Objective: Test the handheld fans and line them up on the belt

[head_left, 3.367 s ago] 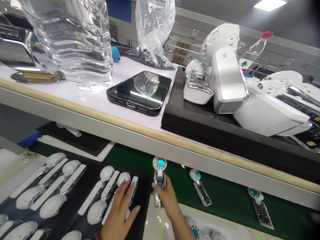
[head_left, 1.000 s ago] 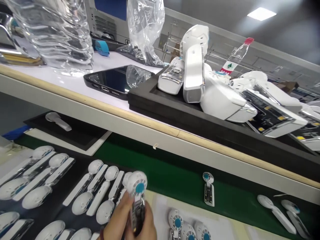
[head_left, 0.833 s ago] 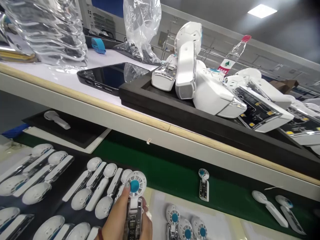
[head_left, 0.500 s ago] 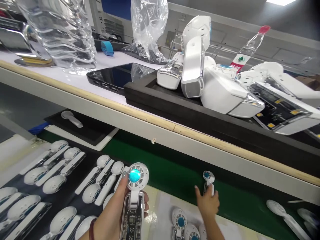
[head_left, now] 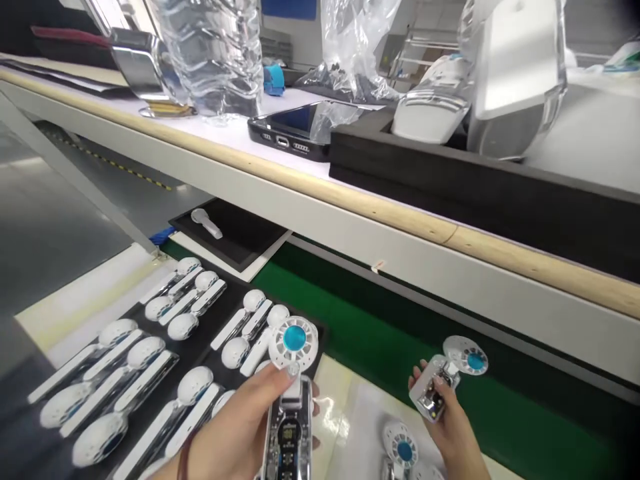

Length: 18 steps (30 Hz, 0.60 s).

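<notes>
My left hand (head_left: 250, 410) is closed around the clear body of a small handheld fan (head_left: 289, 433), its thumb lying near the hinge below the round head. This fan's head has a blue centre and faces me, and circuit parts and a small display show in the body. To the right, my right hand (head_left: 450, 417) grips a second handheld fan (head_left: 425, 393) over the green belt (head_left: 515, 407). That fan is tilted, its white head with a blue hub pointing right. Below, between the hands, more fans (head_left: 400, 443) rest on the pale table, partly cut off by the frame.
On the left, a black tray (head_left: 193, 350) carries rows of white fans. A shelf edge (head_left: 310, 190) crosses above the hands, holding a phone (head_left: 295, 127), a water bottle (head_left: 213, 60) and a black foam tray (head_left: 450, 160) of fans. Another fan (head_left: 206, 222) lies on a black mat behind.
My right hand has lifted its fan off the green belt and brought it nearer, turned sideways. My left hand keeps its fan, the thumb now lower near the hinge. The camera view has shifted left.
</notes>
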Each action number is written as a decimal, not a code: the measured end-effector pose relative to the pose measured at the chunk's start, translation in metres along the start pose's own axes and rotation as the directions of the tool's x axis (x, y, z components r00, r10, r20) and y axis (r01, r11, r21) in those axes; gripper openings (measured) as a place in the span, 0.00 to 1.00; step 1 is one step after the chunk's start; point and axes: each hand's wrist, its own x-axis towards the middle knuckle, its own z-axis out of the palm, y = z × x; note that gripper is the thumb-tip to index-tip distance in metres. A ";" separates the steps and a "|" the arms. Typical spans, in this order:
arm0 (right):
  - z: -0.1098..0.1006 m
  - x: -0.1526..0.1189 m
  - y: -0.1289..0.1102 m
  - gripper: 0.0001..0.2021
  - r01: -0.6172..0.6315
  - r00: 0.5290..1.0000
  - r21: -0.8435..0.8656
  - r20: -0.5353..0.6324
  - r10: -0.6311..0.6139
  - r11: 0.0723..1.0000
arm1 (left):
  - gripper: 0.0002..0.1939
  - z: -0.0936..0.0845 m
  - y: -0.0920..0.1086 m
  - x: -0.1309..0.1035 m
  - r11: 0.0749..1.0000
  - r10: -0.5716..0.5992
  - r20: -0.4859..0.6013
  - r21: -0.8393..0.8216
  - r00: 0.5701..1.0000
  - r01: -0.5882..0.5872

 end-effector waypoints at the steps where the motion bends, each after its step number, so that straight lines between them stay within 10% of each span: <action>1: 0.007 -0.019 -0.001 0.29 -0.049 0.998 0.097 0.048 0.044 0.994 | 0.12 -0.002 0.001 -0.004 1.000 0.007 0.030 0.002 1.000 -0.007; 6: 0.031 -0.094 -0.022 0.40 -0.117 0.984 0.230 0.161 0.081 0.966 | 0.11 -0.010 0.005 -0.025 0.997 0.021 0.132 0.064 0.991 -0.030; 12: 0.048 -0.153 -0.043 0.25 -0.071 0.987 0.278 0.159 0.027 0.958 | 0.10 -0.025 0.011 -0.047 0.996 0.046 0.142 0.068 0.989 -0.056; 18: 0.065 -0.217 -0.016 0.28 0.110 0.948 -0.065 0.306 -0.086 0.992 | 0.13 -0.053 0.013 -0.064 0.996 -0.009 0.163 0.091 0.987 -0.005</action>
